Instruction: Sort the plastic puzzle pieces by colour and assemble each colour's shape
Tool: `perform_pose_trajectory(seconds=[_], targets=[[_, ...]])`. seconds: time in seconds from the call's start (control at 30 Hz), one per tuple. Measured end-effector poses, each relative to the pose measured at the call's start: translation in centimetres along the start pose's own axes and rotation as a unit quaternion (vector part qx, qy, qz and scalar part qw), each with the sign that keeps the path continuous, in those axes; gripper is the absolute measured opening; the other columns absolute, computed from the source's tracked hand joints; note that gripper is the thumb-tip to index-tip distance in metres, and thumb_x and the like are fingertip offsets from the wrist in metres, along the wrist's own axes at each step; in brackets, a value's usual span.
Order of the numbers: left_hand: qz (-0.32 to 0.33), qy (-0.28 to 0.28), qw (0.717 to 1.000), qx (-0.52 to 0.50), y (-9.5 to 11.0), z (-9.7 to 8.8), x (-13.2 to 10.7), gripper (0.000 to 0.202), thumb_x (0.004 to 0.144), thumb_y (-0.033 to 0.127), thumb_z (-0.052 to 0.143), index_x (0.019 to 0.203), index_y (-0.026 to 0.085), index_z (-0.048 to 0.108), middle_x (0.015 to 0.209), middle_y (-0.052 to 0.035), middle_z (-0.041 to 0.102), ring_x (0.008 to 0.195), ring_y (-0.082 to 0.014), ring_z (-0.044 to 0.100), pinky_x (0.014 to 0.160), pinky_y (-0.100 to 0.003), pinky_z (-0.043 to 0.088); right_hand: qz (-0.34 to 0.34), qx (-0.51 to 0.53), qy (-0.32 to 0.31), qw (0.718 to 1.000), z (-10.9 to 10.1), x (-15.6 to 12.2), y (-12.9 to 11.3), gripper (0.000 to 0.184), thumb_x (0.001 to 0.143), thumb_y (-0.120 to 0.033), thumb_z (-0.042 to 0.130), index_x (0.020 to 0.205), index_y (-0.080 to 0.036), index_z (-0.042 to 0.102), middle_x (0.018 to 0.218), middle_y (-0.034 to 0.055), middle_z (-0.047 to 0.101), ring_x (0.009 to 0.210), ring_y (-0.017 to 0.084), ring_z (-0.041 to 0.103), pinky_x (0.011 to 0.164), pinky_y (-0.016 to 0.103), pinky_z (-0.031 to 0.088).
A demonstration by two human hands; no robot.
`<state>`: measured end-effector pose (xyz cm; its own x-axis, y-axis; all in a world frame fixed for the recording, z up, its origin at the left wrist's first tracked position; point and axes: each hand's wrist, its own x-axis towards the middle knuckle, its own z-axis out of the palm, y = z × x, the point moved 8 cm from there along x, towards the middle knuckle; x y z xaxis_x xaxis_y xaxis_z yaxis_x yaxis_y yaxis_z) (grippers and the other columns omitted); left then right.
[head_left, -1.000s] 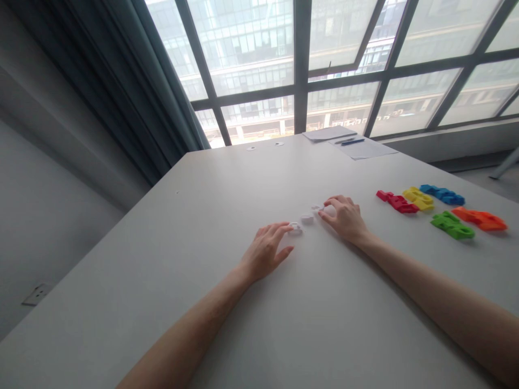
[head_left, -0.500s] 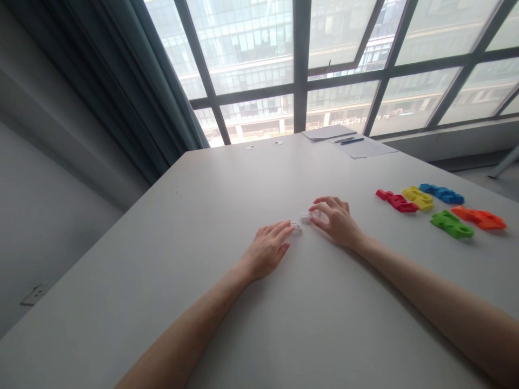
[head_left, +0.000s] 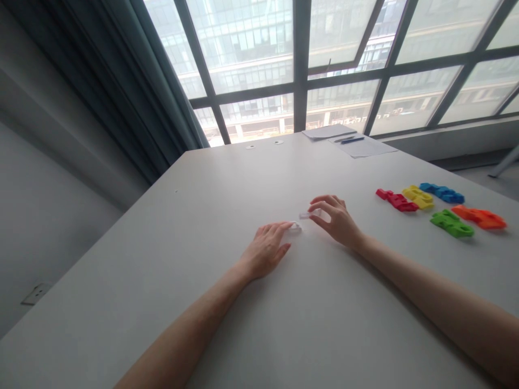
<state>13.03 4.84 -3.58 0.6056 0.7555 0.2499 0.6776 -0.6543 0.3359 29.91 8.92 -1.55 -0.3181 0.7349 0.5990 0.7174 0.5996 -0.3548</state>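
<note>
My left hand (head_left: pixel 266 251) lies low over the white table (head_left: pixel 227 329) with its fingers stretched out and its thumb apart. Its fingertips rest on a small white piece (head_left: pixel 296 227), partly hidden under them. Just to the right, my right hand (head_left: pixel 333 220) pinches a second small piece, a pale, see-through-looking strip (head_left: pixel 304 215), between thumb and fingers. This strip points left, a short way beyond the first piece, and a gap shows between the two. What exactly the pieces are is too small to tell.
Right of my hands lie coloured plastic pieces: red (head_left: pixel 399 201), yellow (head_left: pixel 418 196), blue (head_left: pixel 441 192), green (head_left: pixel 451 223) and orange (head_left: pixel 479 216). Paper sheets (head_left: pixel 365 148) with pens (head_left: pixel 352 140) lie at the far edge, before the window. A dark curtain (head_left: pixel 133 81) hangs at left.
My right hand has shifted slightly up and left with the pale strip, which now sits a little higher and farther from the white piece. My left hand has barely moved.
</note>
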Motion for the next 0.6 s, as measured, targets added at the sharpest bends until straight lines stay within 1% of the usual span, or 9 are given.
perform_pose_trajectory(seconds=[0.13,0.23,0.43,0.6], targets=[[-0.022,0.024,0.999,-0.034,-0.5,-0.3,0.0,0.039,0.092,0.021,0.048,0.13,0.02,0.04,0.129,-0.0096,0.058,0.12,-0.0238,0.051,0.105,-0.045,0.037,-0.059,0.032,-0.039,0.997,0.4,-0.2,-2.0,0.01,0.089,-0.034,0.058,0.089,-0.026,0.063,0.11,0.0057,0.063,0.109,0.023,0.054,0.094,0.041,0.039],[-0.022,0.03,0.998,-0.045,-0.7,-0.3,-0.1,0.037,0.092,0.021,0.047,0.128,0.021,0.039,0.128,-0.0093,0.058,0.12,-0.0237,0.052,0.105,-0.045,0.037,-0.088,0.03,-0.058,0.994,0.8,-0.4,-2.8,0.009,0.088,-0.035,0.061,0.087,-0.026,0.064,0.111,0.0058,0.063,0.11,0.023,0.052,0.096,0.041,0.037],[-0.012,0.035,0.998,-0.049,-0.8,-0.1,-0.1,0.039,0.093,0.022,0.046,0.131,0.021,0.037,0.132,-0.0099,0.056,0.124,-0.0237,0.05,0.107,-0.046,0.035,-0.094,0.022,-0.073,0.993,1.2,-0.5,-2.9,0.01,0.087,-0.036,0.063,0.087,-0.026,0.066,0.112,0.0059,0.063,0.11,0.024,0.051,0.096,0.042,0.037],[-0.006,0.041,0.998,-0.049,-0.6,-0.3,-0.1,0.04,0.092,0.023,0.047,0.131,0.021,0.038,0.132,-0.0102,0.057,0.123,-0.0232,0.052,0.107,-0.046,0.037,-0.096,0.02,-0.084,0.992,1.3,-0.5,-3.1,0.012,0.087,-0.038,0.061,0.088,-0.027,0.066,0.113,0.0062,0.063,0.111,0.024,0.051,0.096,0.042,0.037]])
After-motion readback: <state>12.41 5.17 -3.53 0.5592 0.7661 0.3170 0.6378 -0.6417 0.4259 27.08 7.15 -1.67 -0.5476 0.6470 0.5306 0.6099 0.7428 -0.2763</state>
